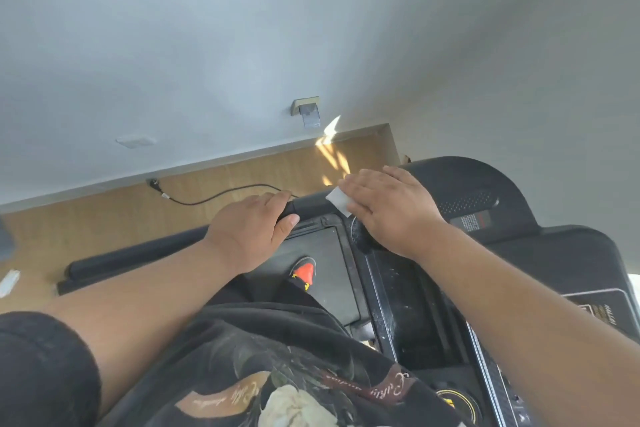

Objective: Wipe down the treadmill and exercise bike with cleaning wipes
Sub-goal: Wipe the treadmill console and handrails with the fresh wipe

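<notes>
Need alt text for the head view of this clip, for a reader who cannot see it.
The right hand presses a white wipe flat on a black treadmill handlebar, while the left hand grips the same bar. Below lie the treadmill deck, one orange-toed shoe, and a power cord on wood floor.

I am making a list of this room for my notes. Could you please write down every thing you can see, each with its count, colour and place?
black treadmill: one, black, right and centre, under the person
black padded handlebar: one, black, across the middle, under both hands
white cleaning wipe: one, white, on the handlebar under the right hand
black power cable: one, black, unplugged on the wooden floor near the wall
wooden floor: one, light brown, left and centre
wall socket: one, beige, on the grey wall
orange and black shoe: one, on the treadmill belt
left hand: grips the handlebar
right hand: presses the wipe flat
</notes>
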